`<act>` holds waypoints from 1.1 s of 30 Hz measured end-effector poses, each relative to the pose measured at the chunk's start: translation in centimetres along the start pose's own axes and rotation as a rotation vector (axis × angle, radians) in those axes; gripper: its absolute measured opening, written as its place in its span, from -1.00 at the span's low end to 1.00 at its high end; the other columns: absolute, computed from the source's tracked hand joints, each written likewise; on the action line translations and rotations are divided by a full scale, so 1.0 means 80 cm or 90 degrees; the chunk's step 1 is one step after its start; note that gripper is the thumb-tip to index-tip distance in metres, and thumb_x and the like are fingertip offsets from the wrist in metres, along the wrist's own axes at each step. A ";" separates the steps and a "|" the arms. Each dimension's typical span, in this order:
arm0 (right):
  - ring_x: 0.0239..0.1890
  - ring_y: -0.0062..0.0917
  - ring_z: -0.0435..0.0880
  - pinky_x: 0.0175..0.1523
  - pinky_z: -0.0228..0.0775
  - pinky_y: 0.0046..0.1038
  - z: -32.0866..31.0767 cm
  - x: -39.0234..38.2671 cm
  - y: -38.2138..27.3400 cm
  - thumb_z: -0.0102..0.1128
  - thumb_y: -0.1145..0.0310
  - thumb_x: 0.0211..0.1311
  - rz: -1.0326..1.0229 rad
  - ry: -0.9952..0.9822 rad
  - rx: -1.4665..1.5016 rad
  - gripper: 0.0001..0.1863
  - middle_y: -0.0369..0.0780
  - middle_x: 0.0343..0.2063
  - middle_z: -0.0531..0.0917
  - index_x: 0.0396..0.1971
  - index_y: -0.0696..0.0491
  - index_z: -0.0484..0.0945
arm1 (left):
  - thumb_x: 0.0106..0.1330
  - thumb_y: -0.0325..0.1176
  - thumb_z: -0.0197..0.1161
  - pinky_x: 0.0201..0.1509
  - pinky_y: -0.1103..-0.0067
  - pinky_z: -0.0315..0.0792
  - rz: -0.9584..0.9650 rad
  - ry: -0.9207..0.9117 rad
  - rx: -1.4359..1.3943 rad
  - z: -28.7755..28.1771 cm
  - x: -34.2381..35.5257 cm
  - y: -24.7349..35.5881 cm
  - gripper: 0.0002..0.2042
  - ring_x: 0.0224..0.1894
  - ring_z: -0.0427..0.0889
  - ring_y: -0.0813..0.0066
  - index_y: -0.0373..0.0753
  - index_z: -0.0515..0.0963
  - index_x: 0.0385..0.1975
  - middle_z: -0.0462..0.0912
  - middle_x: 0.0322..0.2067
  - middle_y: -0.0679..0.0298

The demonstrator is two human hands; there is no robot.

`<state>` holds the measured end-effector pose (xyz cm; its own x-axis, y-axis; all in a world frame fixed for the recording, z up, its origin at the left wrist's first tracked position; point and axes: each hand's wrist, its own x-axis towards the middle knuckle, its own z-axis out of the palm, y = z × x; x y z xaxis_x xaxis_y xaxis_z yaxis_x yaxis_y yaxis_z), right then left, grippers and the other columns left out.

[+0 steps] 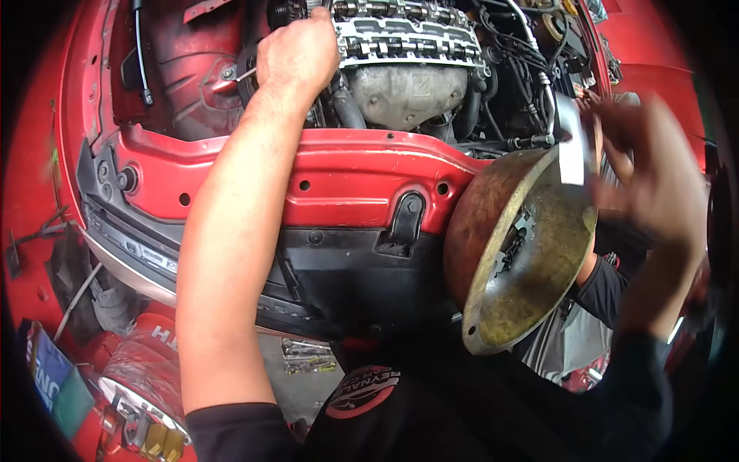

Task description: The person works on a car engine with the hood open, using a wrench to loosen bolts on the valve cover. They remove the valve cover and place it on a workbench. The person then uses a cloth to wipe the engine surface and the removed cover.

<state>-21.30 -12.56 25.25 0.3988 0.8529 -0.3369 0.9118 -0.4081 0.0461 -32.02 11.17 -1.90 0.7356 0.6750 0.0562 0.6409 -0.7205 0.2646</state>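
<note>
1. Reaching across the red front panel, the left hand is at the far left end of the opened engine. Its fingers are curled with the tips hidden, so I cannot tell what they clamp; a thin metal rod juts out on its left.
2. The right hand is blurred at the right, beside a pale metal strip; I cannot tell whether its fingers are apart or closed on it.
3. A brass-coloured bowl tilts near the panel's right end, with small dark pieces inside.
4. Black trim lines the panel's near side.
</note>
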 end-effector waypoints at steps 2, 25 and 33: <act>-0.37 -0.14 0.68 -0.14 0.56 -0.21 0.034 -0.056 -0.008 0.50 0.32 -0.28 0.099 -0.095 0.015 -0.53 -0.05 -0.45 0.66 -0.24 0.16 0.68 | 0.37 -0.42 0.02 0.02 0.16 0.62 -0.006 -0.032 -0.015 -0.006 -0.001 0.002 -0.68 -0.08 0.78 -0.02 -0.38 0.52 0.05 0.77 -0.21 -0.08; -0.53 -0.39 0.51 -0.38 0.40 -0.34 0.181 -0.249 -0.074 0.32 0.28 0.22 -0.117 0.239 0.607 -0.75 -0.15 -0.40 0.57 -0.16 0.00 0.52 | 0.30 -0.32 0.13 0.11 0.10 0.53 -0.050 -0.055 -0.031 0.003 0.005 0.000 -0.72 -0.05 0.72 -0.08 -0.25 0.60 -0.06 0.74 -0.19 -0.11; -0.04 -0.06 0.64 0.13 0.52 -0.03 0.199 -0.300 -0.087 0.23 0.35 0.41 -0.107 0.403 0.407 -0.65 0.07 0.01 0.60 0.06 0.25 0.55 | 0.30 -0.34 0.11 0.11 0.12 0.54 0.009 -0.042 -0.005 -0.003 -0.004 0.018 -0.70 -0.04 0.72 -0.08 -0.26 0.61 -0.03 0.74 -0.19 -0.12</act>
<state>-38.80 -35.39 18.07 0.4170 0.8595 0.2955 0.8100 -0.2039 -0.5498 -31.42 9.95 -1.33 0.7576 0.6527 -0.0039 0.6289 -0.7283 0.2722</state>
